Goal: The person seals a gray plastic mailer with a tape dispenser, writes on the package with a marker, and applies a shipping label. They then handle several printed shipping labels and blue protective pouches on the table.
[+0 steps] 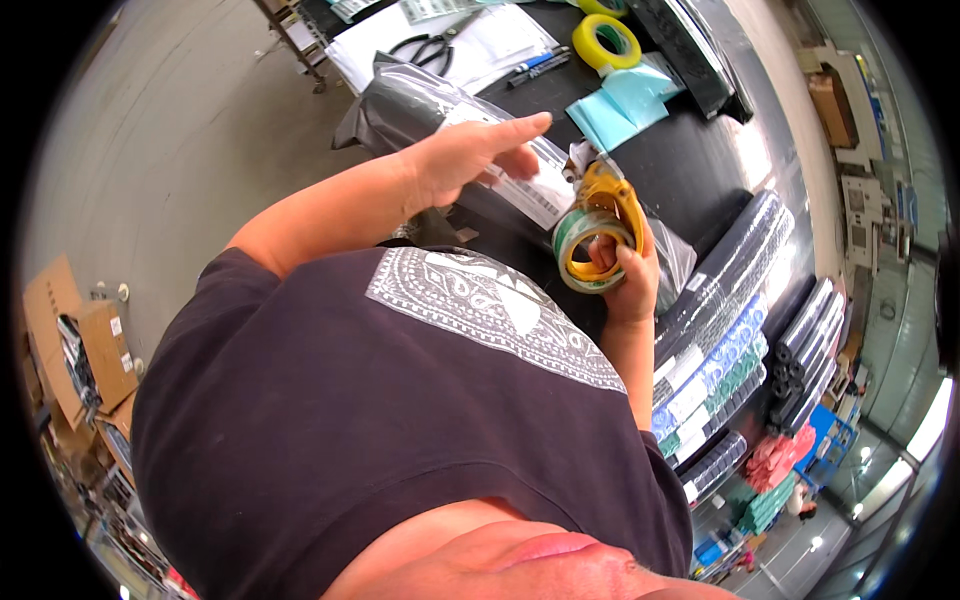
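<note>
My right hand (pixel 632 275) is wrapped round a yellow tape dispenser (pixel 622 195) with a roll of clear packing tape on it, fingers through the roll's core. The dispenser's head rests at or just above the right part of a long dark plastic-wrapped package (pixel 410 95); I cannot tell if it touches. On the package is a white printed label (pixel 540 200). My left hand (pixel 470 160) hovers over or lies against the package and label, thumb stretched out and fingers partly hidden, holding nothing visible.
Beyond the package on the black table (pixel 690 165) lie scissors (pixel 430 48), papers (pixel 500 45), pens (pixel 538 68), a light-blue plastic sheet (pixel 620 108) and a yellow tape roll (pixel 606 42). Wrapped rolls (pixel 735 250) are stacked at right. Cardboard boxes (pixel 105 345) stand on the left floor.
</note>
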{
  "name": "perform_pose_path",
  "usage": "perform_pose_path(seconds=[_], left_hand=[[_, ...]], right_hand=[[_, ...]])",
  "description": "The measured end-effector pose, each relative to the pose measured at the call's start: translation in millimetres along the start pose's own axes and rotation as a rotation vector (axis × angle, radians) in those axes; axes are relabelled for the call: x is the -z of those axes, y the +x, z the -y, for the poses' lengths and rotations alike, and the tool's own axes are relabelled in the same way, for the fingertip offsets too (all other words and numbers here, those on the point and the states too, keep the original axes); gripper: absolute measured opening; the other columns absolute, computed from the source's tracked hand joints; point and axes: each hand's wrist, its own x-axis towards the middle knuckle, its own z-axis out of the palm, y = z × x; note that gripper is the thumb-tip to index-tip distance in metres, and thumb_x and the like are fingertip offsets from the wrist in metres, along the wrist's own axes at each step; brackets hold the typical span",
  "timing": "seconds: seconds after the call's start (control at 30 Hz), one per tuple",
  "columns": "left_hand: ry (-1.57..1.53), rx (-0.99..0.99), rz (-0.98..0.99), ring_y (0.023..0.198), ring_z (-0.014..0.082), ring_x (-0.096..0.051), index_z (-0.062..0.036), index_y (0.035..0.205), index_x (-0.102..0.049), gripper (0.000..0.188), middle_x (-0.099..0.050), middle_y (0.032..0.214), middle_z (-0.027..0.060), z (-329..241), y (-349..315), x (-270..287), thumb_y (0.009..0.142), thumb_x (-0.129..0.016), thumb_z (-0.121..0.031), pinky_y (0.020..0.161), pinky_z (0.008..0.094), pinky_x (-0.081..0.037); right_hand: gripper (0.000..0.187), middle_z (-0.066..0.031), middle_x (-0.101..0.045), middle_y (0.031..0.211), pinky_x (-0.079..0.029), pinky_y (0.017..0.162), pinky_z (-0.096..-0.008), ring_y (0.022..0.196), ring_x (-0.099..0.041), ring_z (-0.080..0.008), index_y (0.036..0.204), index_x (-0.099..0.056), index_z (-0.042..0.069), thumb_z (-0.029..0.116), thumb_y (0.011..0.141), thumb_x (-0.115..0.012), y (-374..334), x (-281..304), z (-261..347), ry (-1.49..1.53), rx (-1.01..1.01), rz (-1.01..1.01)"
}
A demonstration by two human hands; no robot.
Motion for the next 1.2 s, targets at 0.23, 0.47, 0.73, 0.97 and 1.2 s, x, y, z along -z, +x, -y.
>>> perform_pose_path(seconds=[0.23,0.47,0.73,0.97,1.2], left_hand=[[-0.291,0.061,0.136,0.110,0.0124,-0.059,-0.0079,0.120,-0.066,0.040,-0.067,0.117,0.0019,36,-20,1,0.100,-0.057,-0.041,0.092,0.0307,-0.044],[0.332,-0.436,-0.216,0.083,0.0137,-0.061,-0.0033,0.085,-0.070,0.019,-0.067,0.093,0.0050,100,-32,26,0.097,-0.063,-0.017,0.078,0.0287,-0.049],[1.149,-0.856,-0.981,0.084,0.0209,-0.059,-0.0124,0.067,-0.066,0.018,-0.061,0.075,0.0015,92,-22,95,0.082,-0.073,-0.018,0.085,0.0410,-0.042],[1.382,-0.810,-1.318,0.121,0.0292,-0.049,-0.0106,0.110,-0.063,0.043,-0.057,0.123,0.0057,117,-2,95,0.079,-0.076,-0.039,0.107,0.0500,-0.029],[1.372,-0.862,-0.972,0.142,0.0333,-0.036,-0.0092,0.135,-0.057,0.052,-0.048,0.149,0.0069,99,9,55,0.092,-0.062,-0.039,0.116,0.0519,-0.022]], right_hand=[[0.061,-0.0169,-0.059,0.119,-0.046,0.094,-0.0341,0.105,-0.060,-0.0259,0.132,-0.055,-0.003,-0.003,0.072,-0.071,-15,-13,11,-1.009,0.493,0.205],[0.062,-0.0141,-0.060,0.094,-0.052,0.066,-0.0363,0.076,-0.061,-0.0290,0.121,-0.067,0.011,0.001,0.060,-0.078,-22,-30,14,-1.386,0.650,0.399],[0.063,-0.0122,-0.060,0.094,-0.052,0.069,-0.0381,0.077,-0.061,-0.0298,0.120,-0.069,0.014,0.005,0.058,-0.076,-32,-4,15,-1.643,0.694,0.281],[0.063,-0.0121,-0.060,0.095,-0.052,0.071,-0.0385,0.080,-0.062,-0.0303,0.122,-0.069,0.016,0.007,0.060,-0.077,-24,-2,-10,-1.689,0.674,0.253],[0.064,-0.0120,-0.060,0.097,-0.052,0.071,-0.0378,0.080,-0.062,-0.0293,0.122,-0.069,0.015,0.008,0.060,-0.077,-19,-1,-7,-1.682,0.682,0.259]])
